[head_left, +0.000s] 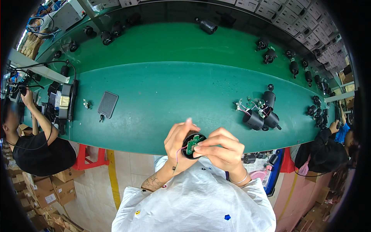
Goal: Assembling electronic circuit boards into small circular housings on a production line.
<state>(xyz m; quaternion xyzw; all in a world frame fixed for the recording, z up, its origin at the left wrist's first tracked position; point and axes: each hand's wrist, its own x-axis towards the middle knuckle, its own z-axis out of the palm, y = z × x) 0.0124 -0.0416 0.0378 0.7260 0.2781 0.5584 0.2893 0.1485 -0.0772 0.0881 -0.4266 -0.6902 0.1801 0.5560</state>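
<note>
My left hand (177, 140) is wrapped round a black cylindrical housing (189, 156), its round opening facing up toward me. Inside that opening sits a green circuit board (192, 144), tilted, with its edge pinched between the fingers of my right hand (221, 149). From the board a thin reddish wire (177, 156) hangs over the rim and down across my left wrist. On the bench to the right lie several black housings (253, 120) in a cluster, with loose circuit boards (250, 103) and wires among them.
A dark grey rectangular tray-like piece (108, 104) and a small circuit board (87, 104) lie on the green bench (154, 96) at left. More black housings (208, 26) stand along the far side. Co-workers sit at both ends; a blue-edged tray (274, 170) is beside me below the bench.
</note>
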